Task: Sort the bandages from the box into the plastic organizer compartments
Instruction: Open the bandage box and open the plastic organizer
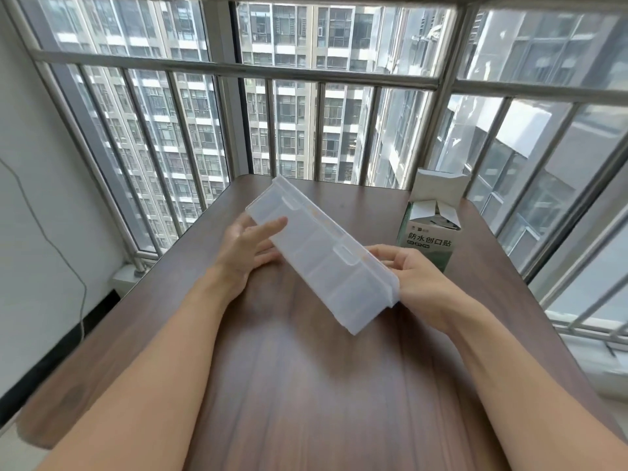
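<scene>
Two hands carry the closed plastic organizer [319, 253] tilted above the bench [306, 385], left hand [244, 248] flat-fingered against its far end, right hand [413, 278] curled round the near end; a slip could drop it, or a swing topple the open box [430, 232] just beside.

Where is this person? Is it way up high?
Probably a flat high up in a tower block: big barred windows look out on tall apartment buildings, and a brown wooden table stands right by the glass.
</scene>
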Tool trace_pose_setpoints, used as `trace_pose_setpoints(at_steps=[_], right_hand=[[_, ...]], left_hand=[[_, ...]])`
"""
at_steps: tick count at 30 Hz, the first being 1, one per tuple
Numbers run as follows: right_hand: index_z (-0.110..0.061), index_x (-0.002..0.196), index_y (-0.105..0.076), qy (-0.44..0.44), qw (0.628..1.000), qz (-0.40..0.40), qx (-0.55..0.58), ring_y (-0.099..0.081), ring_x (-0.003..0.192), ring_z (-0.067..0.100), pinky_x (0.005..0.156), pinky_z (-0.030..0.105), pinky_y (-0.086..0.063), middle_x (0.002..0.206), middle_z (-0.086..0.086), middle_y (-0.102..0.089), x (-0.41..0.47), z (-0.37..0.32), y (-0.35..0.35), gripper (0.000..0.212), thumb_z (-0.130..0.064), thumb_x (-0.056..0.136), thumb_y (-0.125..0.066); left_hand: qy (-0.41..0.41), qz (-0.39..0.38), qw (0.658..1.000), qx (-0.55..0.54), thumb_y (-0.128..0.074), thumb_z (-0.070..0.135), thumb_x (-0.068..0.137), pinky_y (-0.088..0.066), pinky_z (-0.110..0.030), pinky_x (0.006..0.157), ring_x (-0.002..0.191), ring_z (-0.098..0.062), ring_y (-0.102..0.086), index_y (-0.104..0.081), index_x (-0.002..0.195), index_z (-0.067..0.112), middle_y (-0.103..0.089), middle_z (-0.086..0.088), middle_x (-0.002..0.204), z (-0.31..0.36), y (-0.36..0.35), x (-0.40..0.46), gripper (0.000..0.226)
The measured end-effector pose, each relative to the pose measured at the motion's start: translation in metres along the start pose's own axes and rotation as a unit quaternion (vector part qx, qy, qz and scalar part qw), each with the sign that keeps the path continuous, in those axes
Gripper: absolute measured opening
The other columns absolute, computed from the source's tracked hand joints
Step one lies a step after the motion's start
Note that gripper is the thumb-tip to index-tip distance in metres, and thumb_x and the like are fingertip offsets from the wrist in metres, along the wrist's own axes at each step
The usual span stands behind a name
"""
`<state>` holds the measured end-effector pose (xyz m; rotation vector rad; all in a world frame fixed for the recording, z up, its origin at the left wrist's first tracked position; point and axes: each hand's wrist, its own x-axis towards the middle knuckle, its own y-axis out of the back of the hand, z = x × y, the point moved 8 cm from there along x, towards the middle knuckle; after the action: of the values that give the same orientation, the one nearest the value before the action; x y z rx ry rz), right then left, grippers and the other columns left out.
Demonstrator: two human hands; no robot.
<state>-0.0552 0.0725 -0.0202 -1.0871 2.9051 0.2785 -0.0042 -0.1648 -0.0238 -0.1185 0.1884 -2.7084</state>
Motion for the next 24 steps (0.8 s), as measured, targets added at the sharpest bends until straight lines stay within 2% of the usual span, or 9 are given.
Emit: trace_pose_setpoints(at_steps=[2,4,7,10,12,14,17,21,24], right_hand=[[-0.015,0.104,-0.078,0.023,1.000,0.005,-0.007,-0.066,0.069,0.017,0.056,0.027,-0.048,0.087,0.007,-0.077,-0.005,-0.013,-0.001,0.022,-0.027,0.100,-0.060],[-0.019,0.101,-0.078,0.085,0.993,0.039,-0.066,-0.071,0.074,0.011,0.064,0.024,-0.051,0.087,-0.003,-0.078,-0.014,-0.035,0.001,0.025,-0.037,0.097,-0.062],[-0.028,0.106,-0.076,0.200,0.943,0.106,-0.244,-0.070,0.081,0.004,0.071,0.022,-0.052,0.090,-0.016,-0.076,-0.030,-0.062,0.000,0.023,-0.043,0.090,-0.071],[-0.022,0.113,-0.072,0.274,0.855,0.180,-0.401,-0.070,0.085,0.013,0.077,0.036,-0.056,0.097,-0.009,-0.076,-0.038,-0.075,-0.006,0.029,-0.040,0.090,-0.069],[-0.013,0.112,-0.069,0.311,0.807,0.199,-0.460,-0.071,0.081,0.026,0.070,0.042,-0.057,0.092,0.004,-0.075,-0.040,-0.080,-0.013,0.029,-0.035,0.096,-0.061],[-0.006,0.114,-0.066,0.334,0.771,0.206,-0.502,-0.070,0.076,0.035,0.062,0.044,-0.058,0.089,0.010,-0.073,-0.040,-0.080,-0.019,0.039,-0.036,0.102,-0.045],[-0.005,0.121,-0.063,0.338,0.754,0.232,-0.513,-0.071,0.073,0.035,0.058,0.043,-0.057,0.090,0.010,-0.072,-0.040,-0.077,-0.022,0.049,-0.037,0.103,-0.031],[0.001,0.115,-0.067,0.347,0.714,0.309,-0.523,-0.069,0.064,0.034,0.048,0.037,-0.055,0.083,0.011,-0.072,-0.042,-0.076,-0.025,0.036,-0.023,0.100,-0.044],[-0.002,0.117,-0.066,0.317,0.726,0.315,-0.523,-0.070,0.067,0.033,0.047,0.038,-0.054,0.087,0.009,-0.072,-0.037,-0.075,-0.028,0.027,-0.019,0.099,-0.055]], left_hand=[[-0.010,0.000,0.997,-0.070,-0.083,0.038,0.063,-0.056,-0.054,0.095,0.112,-0.029,-0.070,-0.057,0.136,0.022,-0.072,-0.006,0.124,0.001,-0.005,-0.002,0.078],[-0.040,0.029,0.992,-0.113,-0.082,0.033,0.065,-0.058,-0.053,0.090,0.111,-0.030,-0.069,-0.056,0.135,0.018,-0.070,-0.009,0.122,0.007,-0.008,-0.006,0.076],[-0.098,0.117,0.979,-0.137,-0.083,0.025,0.067,-0.060,-0.054,0.085,0.104,-0.028,-0.071,-0.058,0.123,0.018,-0.070,-0.005,0.113,0.020,0.000,-0.016,0.062],[-0.158,0.171,0.964,-0.132,-0.086,0.028,0.063,-0.060,-0.054,0.085,0.096,-0.021,-0.071,-0.055,0.112,0.019,-0.070,0.010,0.097,0.033,0.006,-0.026,0.059],[-0.181,0.185,0.957,-0.128,-0.086,0.030,0.062,-0.060,-0.054,0.085,0.095,-0.020,-0.070,-0.054,0.110,0.017,-0.068,0.007,0.098,0.038,0.006,-0.030,0.059],[-0.187,0.184,0.956,-0.132,-0.086,0.029,0.062,-0.060,-0.054,0.085,0.097,-0.021,-0.070,-0.053,0.111,0.016,-0.067,0.006,0.100,0.039,0.006,-0.029,0.061],[-0.184,0.174,0.958,-0.135,-0.086,0.023,0.065,-0.060,-0.055,0.085,0.100,-0.024,-0.069,-0.051,0.113,0.016,-0.066,0.004,0.102,0.038,0.006,-0.027,0.059],[-0.193,0.163,0.957,-0.142,-0.082,0.012,0.072,-0.058,-0.054,0.087,0.103,-0.025,-0.068,-0.049,0.112,0.017,-0.066,-0.001,0.106,0.039,0.006,-0.028,0.052],[-0.204,0.182,0.953,-0.131,-0.082,0.012,0.073,-0.056,-0.057,0.092,0.106,-0.027,-0.069,-0.050,0.111,0.020,-0.067,0.002,0.107,0.042,0.010,-0.029,0.050]])
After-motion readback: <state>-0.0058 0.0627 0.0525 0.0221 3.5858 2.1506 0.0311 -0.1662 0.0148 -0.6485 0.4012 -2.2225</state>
